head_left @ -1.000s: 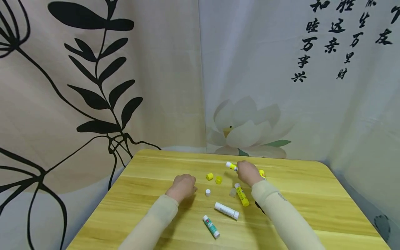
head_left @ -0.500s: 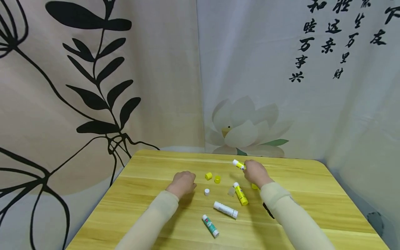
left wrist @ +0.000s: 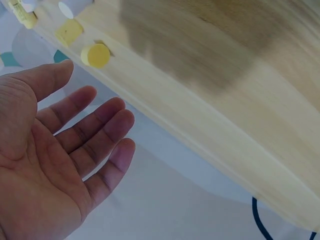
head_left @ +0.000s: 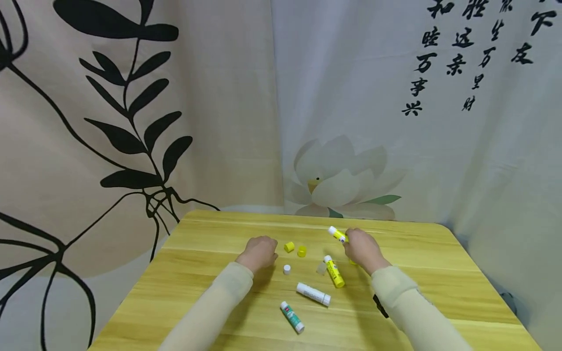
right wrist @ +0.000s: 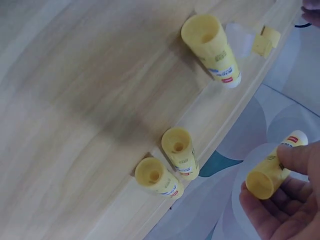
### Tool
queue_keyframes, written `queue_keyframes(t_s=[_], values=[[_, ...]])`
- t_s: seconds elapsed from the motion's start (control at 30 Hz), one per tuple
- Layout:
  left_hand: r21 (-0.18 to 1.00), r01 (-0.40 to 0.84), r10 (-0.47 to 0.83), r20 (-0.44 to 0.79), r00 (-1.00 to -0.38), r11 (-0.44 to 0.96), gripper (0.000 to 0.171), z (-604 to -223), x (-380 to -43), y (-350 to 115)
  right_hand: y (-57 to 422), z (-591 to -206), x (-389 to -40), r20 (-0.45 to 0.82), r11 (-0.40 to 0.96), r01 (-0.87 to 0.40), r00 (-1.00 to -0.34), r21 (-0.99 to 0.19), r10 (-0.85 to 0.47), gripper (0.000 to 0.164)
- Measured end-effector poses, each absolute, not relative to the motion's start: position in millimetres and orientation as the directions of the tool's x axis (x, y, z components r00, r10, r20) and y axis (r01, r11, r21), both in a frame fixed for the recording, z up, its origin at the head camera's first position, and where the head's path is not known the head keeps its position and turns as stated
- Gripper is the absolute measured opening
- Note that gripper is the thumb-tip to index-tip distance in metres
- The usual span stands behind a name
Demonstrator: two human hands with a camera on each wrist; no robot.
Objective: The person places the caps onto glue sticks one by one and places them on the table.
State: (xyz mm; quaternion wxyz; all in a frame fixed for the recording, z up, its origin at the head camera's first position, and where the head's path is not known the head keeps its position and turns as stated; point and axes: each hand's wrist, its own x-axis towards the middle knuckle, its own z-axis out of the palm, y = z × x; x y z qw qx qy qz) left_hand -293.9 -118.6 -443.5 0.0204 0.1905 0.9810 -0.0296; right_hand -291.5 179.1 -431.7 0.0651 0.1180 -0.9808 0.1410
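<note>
My right hand (head_left: 364, 251) holds a yellow glue stick (right wrist: 272, 172) between thumb and fingers, above the table's far part, its white end pointing left in the head view. Two more yellow glue sticks (right wrist: 181, 155) lie side by side in the right wrist view; my right hand mostly hides them from the head view. Another yellow glue stick (head_left: 334, 273) lies left of that hand, beside a translucent cap (head_left: 321, 268). My left hand (left wrist: 65, 145) hovers with loosely bent fingers and nothing in its palm. Two yellow caps (head_left: 289, 246) and a white cap (head_left: 287, 269) sit to its right.
Closer to the front of the wooden table (head_left: 210, 234) lie a white glue stick (head_left: 313, 294) and a teal glue stick (head_left: 292, 317) with white ends. A printed curtain (head_left: 237, 122) hangs behind the table's far edge.
Compared with one second ago, my right hand has shifted right, carrying the yellow glue stick along. My left hand has barely moved. The head view has turned slightly right.
</note>
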Motion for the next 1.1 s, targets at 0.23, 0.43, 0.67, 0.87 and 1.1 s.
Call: queue_keyframes(t_s=[0.23, 0.43, 0.67, 0.87, 1.1], values=[[-0.062, 0.377, 0.374, -0.056, -0.926, 0.924, 0.023, -446, -299, -111, 172, -440, -278, 0.202, 0.928, -0.271, -0.954, -0.257, -0.223, 0.023], [-0.071, 0.396, 0.394, -0.044, -0.918, 0.915, 0.024, -447, -299, -108, 165, -450, -269, 0.218, 0.932, -0.263, -0.953, -0.247, -0.212, 0.024], [-0.071, 0.402, 0.401, -0.028, -0.916, 0.913, 0.023, -445, -301, -106, 161, -455, -259, 0.242, 0.932, -0.26, -0.95, -0.251, -0.2, 0.021], [-0.076, 0.406, 0.404, -0.035, -0.914, 0.911, 0.025, -446, -303, -105, 159, -458, -253, 0.229, 0.935, -0.242, -0.956, -0.261, -0.184, 0.016], [-0.072, 0.416, 0.416, -0.018, -0.909, 0.907, 0.022, -445, -304, -102, 159, -463, -247, 0.207, 0.929, -0.203, -0.968, -0.31, -0.143, 0.022]])
